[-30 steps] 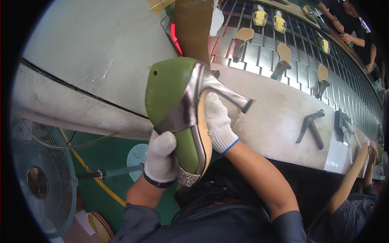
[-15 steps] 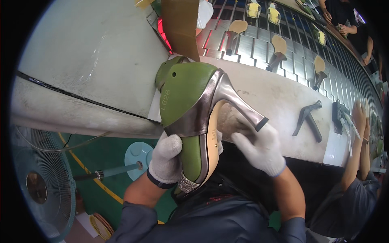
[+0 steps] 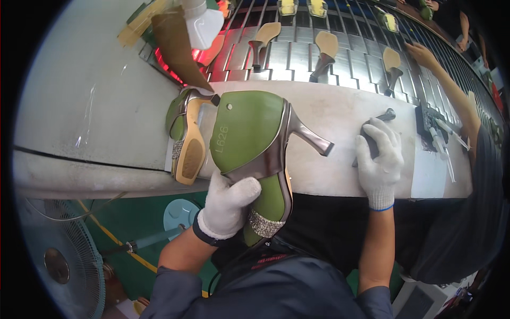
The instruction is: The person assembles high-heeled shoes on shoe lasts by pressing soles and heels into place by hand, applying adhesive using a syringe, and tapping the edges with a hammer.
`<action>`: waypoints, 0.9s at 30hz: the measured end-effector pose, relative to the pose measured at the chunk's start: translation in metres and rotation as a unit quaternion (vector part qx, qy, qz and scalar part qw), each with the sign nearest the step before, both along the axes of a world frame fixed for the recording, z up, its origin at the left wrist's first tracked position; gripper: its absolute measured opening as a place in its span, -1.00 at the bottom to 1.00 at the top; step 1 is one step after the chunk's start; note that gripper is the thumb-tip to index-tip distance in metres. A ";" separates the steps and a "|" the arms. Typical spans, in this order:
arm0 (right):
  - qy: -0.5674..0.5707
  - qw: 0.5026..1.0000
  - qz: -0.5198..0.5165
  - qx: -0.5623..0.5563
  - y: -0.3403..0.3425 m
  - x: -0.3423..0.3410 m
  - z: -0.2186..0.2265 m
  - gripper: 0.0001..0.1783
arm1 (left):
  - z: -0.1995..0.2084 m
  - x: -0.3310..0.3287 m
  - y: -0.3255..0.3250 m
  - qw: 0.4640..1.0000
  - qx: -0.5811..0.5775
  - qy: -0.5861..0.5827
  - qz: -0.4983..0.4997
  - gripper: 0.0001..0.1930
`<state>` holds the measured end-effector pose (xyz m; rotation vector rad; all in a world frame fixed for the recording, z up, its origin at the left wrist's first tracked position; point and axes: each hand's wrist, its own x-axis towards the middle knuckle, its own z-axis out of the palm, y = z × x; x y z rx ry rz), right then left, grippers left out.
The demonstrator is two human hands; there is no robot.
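Above the near edge of the desk (image 3: 334, 170), the left hand (image 3: 224, 208), gloved, is holding a green heeled shoe (image 3: 247, 125), thumb pressing on its side, fingers clamping on it, the far ones hiding behind. Its heel is pointing right over the desk. The right hand (image 3: 381, 166), also gloved, is resting over a dark hammer (image 3: 389, 114) and is covering most of the handle; cannot tell whether those fingers are closing on it. Just left of the held shoe, a second shoe (image 3: 190, 159) is lying with its sole showing, crowding that side, and a brown flap (image 3: 175, 50) is hanging over its top end. Behind, slatted conveyor (image 3: 297, 58) is carrying heeled soles (image 3: 325, 47) and yellow-filled pieces (image 3: 317, 7). Right of the hammer, a black holder with syringes (image 3: 433, 125) is standing by a white sheet (image 3: 429, 175); a co-worker's arm (image 3: 454, 93) is reaching across just beyond. A floor fan (image 3: 61, 266) is filling the lower left.
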<state>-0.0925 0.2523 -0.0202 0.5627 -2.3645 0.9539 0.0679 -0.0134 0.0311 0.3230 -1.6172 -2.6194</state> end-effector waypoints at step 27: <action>0.047 0.996 0.039 -0.068 0.011 -0.012 -0.001 -0.66 | -0.043 -0.374 -0.213 0.704 -0.651 -0.120 0.257 -0.48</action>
